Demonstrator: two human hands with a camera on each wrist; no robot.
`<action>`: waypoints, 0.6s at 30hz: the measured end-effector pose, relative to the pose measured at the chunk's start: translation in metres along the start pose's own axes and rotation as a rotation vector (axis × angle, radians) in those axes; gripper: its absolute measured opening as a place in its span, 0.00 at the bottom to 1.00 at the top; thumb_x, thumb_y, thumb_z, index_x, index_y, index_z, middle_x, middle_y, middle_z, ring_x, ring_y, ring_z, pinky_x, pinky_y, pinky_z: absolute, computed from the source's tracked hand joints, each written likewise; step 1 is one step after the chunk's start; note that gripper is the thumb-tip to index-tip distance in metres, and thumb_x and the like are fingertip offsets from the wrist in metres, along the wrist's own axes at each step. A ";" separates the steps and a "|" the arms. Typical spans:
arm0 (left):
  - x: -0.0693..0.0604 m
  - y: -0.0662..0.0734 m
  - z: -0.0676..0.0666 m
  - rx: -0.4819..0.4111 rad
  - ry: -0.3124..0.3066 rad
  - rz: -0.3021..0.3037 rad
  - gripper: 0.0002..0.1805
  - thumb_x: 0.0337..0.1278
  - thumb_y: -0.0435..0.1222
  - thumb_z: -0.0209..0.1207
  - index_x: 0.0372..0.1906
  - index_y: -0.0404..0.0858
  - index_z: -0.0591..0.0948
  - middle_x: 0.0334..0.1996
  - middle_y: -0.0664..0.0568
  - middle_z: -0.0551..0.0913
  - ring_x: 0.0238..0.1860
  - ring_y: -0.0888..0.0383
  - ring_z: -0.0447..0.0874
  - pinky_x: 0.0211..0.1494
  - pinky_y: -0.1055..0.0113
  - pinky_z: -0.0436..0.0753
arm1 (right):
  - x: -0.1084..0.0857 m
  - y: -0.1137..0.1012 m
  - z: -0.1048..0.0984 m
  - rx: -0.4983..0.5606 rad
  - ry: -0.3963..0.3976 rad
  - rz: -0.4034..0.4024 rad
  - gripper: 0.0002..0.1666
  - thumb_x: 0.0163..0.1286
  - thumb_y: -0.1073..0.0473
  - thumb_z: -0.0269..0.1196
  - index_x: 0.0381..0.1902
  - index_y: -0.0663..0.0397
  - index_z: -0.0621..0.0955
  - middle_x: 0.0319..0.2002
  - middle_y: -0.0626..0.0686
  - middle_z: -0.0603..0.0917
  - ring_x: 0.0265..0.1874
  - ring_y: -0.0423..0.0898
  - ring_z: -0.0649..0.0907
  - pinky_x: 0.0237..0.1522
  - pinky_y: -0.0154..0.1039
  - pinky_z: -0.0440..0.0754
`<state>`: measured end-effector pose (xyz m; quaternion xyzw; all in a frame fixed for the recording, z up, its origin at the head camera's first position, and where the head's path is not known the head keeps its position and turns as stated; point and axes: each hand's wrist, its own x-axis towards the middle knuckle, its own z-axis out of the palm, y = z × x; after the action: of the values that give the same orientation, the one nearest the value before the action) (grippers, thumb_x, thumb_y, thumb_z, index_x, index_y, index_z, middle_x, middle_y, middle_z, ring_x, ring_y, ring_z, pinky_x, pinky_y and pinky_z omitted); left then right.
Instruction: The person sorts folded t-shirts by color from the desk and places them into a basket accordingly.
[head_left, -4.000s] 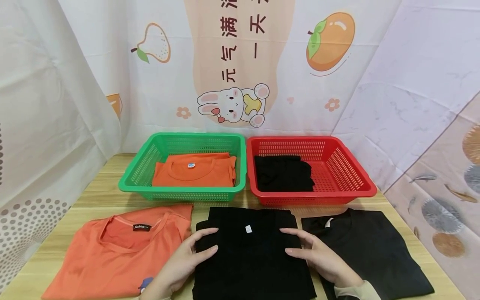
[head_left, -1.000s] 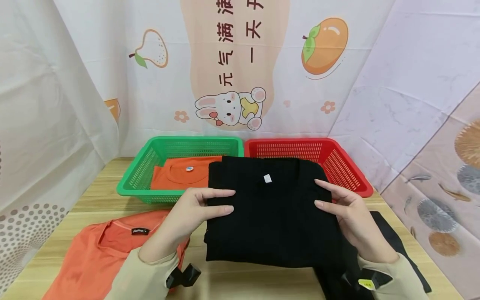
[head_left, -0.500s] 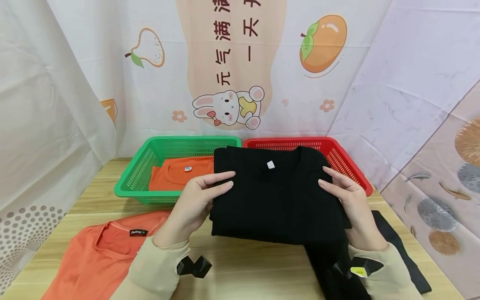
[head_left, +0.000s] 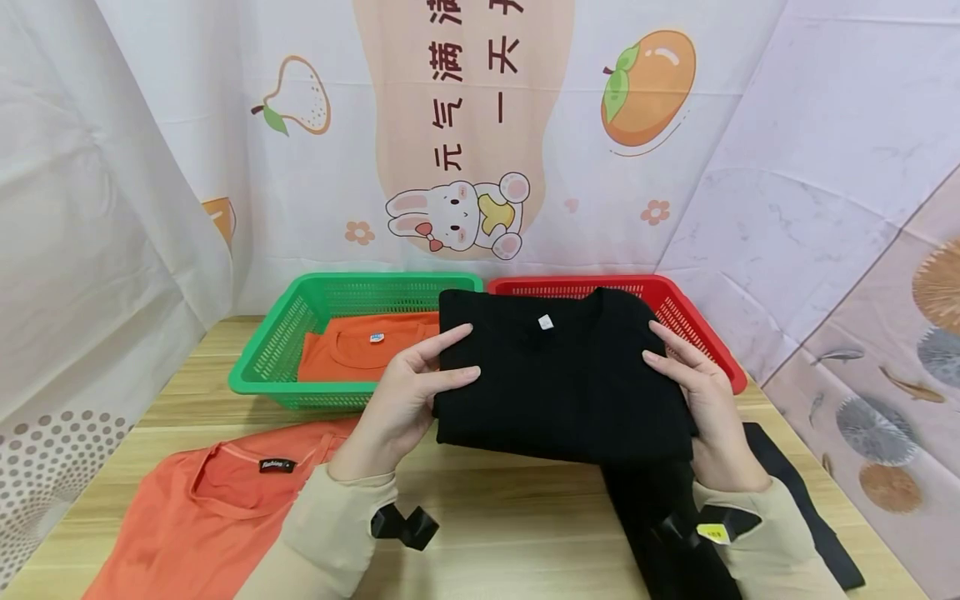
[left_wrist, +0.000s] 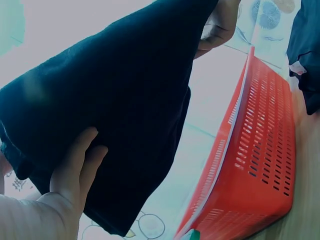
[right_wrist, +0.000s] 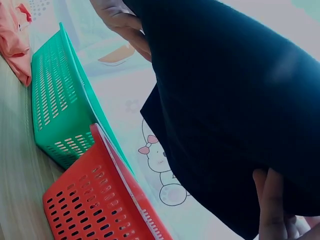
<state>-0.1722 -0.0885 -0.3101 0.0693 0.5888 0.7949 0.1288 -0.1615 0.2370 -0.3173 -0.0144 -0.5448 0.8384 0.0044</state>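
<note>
A folded black T-shirt (head_left: 555, 383) with a small white neck label hangs in the air in front of the baskets. My left hand (head_left: 408, 392) grips its left edge, thumb on top and other fingers underneath. On the opposite edge my right hand (head_left: 701, 400) holds it the same way. Behind the shirt stands the red basket (head_left: 697, 333), whose inside is mostly hidden. Both wrist views show the shirt's underside, with fingers (left_wrist: 75, 160) pressed against it in the left one and fingers (right_wrist: 272, 200) in the right one.
The green basket (head_left: 262, 367) at the back left holds a folded orange T-shirt (head_left: 352, 350). Another orange T-shirt (head_left: 187, 517) lies at the table's front left. A second black T-shirt (head_left: 795, 492) lies at the right, partly behind my right arm.
Both hands have lifted the black T-shirt off the table and carried it forward, up and somewhat right. Over the last half second it rose slightly more.
</note>
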 end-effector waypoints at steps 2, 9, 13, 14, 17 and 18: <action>0.001 -0.001 0.002 -0.035 -0.003 -0.008 0.34 0.60 0.26 0.61 0.71 0.49 0.72 0.78 0.64 0.48 0.78 0.56 0.43 0.76 0.46 0.60 | 0.000 0.000 -0.001 0.035 -0.046 0.004 0.26 0.75 0.61 0.56 0.68 0.36 0.75 0.79 0.42 0.51 0.70 0.36 0.62 0.53 0.27 0.81; 0.003 -0.009 0.008 -0.103 -0.047 -0.021 0.36 0.62 0.28 0.59 0.72 0.57 0.69 0.80 0.67 0.34 0.80 0.53 0.24 0.71 0.27 0.32 | 0.004 -0.002 -0.010 0.136 -0.171 -0.070 0.31 0.76 0.69 0.50 0.73 0.45 0.69 0.75 0.47 0.56 0.60 0.36 0.77 0.54 0.32 0.82; 0.009 -0.014 0.010 -0.095 -0.038 -0.010 0.37 0.61 0.26 0.59 0.73 0.56 0.68 0.80 0.62 0.35 0.79 0.59 0.40 0.53 0.65 0.65 | 0.008 -0.004 -0.015 0.127 -0.180 -0.069 0.34 0.75 0.70 0.51 0.75 0.44 0.65 0.77 0.47 0.54 0.61 0.36 0.78 0.55 0.32 0.82; 0.011 -0.015 0.011 -0.091 -0.036 -0.007 0.38 0.61 0.26 0.59 0.73 0.55 0.67 0.80 0.60 0.35 0.78 0.60 0.43 0.41 0.68 0.62 | 0.010 -0.004 -0.017 0.120 -0.178 -0.065 0.34 0.75 0.70 0.52 0.75 0.43 0.65 0.78 0.47 0.53 0.60 0.36 0.78 0.54 0.32 0.82; 0.016 -0.018 0.012 -0.069 -0.027 0.002 0.38 0.61 0.26 0.60 0.74 0.55 0.67 0.81 0.57 0.36 0.75 0.63 0.50 0.28 0.68 0.52 | 0.016 -0.006 -0.020 0.122 -0.174 -0.064 0.34 0.74 0.72 0.52 0.74 0.44 0.67 0.76 0.45 0.58 0.60 0.36 0.79 0.54 0.32 0.82; 0.018 -0.018 0.013 -0.061 -0.021 0.007 0.39 0.60 0.26 0.61 0.73 0.55 0.67 0.81 0.56 0.36 0.63 0.62 0.64 0.27 0.70 0.54 | 0.018 -0.007 -0.022 0.128 -0.171 -0.068 0.34 0.73 0.73 0.52 0.73 0.45 0.68 0.74 0.45 0.63 0.59 0.36 0.80 0.53 0.33 0.83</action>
<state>-0.1837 -0.0662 -0.3240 0.0757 0.5625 0.8123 0.1344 -0.1788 0.2599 -0.3200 0.0760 -0.4888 0.8690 -0.0127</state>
